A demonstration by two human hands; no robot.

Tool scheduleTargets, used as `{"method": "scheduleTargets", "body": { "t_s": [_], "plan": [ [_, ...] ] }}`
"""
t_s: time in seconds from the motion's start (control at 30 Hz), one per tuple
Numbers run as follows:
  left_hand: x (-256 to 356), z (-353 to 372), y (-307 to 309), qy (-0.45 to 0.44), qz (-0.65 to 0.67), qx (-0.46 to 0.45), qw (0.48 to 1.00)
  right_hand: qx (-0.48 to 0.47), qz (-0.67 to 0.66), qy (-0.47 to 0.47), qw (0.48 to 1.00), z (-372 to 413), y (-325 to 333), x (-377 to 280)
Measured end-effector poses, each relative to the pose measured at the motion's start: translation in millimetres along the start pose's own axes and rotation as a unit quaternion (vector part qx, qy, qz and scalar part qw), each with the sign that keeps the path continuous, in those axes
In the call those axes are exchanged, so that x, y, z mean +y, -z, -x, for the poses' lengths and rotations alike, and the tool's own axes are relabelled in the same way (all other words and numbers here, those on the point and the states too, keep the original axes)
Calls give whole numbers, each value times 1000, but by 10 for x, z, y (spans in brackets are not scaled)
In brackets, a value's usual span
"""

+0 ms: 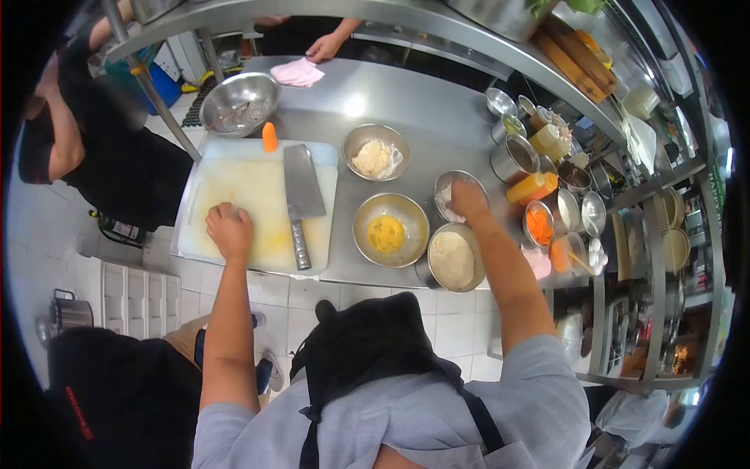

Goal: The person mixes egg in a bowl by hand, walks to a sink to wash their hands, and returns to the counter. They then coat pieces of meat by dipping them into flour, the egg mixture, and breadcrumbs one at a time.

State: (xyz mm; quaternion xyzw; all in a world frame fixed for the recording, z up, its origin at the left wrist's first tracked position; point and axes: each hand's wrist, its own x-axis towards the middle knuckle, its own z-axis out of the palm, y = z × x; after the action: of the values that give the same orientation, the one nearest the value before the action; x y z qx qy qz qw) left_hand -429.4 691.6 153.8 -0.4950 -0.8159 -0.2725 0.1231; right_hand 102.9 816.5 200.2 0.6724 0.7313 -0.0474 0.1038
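Note:
My left hand rests on the white cutting board, fingers apart and holding nothing. To its right lies a cleaver, its handle pointing toward me. An orange carrot piece sits at the board's far edge. My right hand reaches into a small metal bowl of white powder; its fingers are bunched together, and whatever they grip is hidden. Just nearer stands a container of pale flour or crumbs. Left of that is a bowl with beaten egg, and beyond it a bowl of pale crumbs.
A large metal bowl and a pink cloth lie at the far left. Sauce bottles, sliced carrot and several tubs crowd the right. Co-workers stand left and across. A steel shelf runs overhead.

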Motion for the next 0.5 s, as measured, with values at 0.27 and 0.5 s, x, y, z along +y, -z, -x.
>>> {"method": "scheduleTargets", "body": {
  "t_s": [0.27,0.5],
  "plan": [
    [42,338,172,-36,159,43,986,42,-135,-18,990,6,66,100],
    [681,768,563,-159,206,-3,966,46,-373,44,926,-19,46,305]
  ]
}}
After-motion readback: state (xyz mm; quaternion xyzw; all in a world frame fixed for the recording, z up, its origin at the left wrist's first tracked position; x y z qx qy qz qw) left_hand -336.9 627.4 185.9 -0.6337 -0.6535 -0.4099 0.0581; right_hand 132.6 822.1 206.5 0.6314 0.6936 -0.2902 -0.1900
